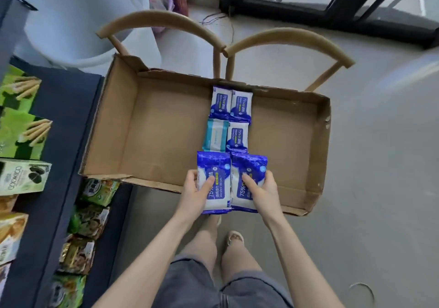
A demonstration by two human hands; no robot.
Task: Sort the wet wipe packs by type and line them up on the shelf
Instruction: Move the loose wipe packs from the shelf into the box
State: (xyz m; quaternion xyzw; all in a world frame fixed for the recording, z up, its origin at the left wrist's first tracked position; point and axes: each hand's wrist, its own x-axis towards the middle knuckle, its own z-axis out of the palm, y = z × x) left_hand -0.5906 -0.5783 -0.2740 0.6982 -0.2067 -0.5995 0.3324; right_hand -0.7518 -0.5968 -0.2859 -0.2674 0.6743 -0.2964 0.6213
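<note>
I see my left hand (198, 192) curled around one blue alcohol wipes pack (215, 165) and my right hand (262, 190) curled around another blue pack (249, 165) — side by side, touching. Just past my fingers, four more packs lie in the cardboard box (147, 127) — one is a teal pack (215, 135).

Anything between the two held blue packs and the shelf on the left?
Nothing visible blocks them. The left hand and right hand each grip a blue alcohol-wipe pack at the cardboard box's near edge. Only the box's left wall lies toward the shelf, whose visible spots hold snack packs.
</note>
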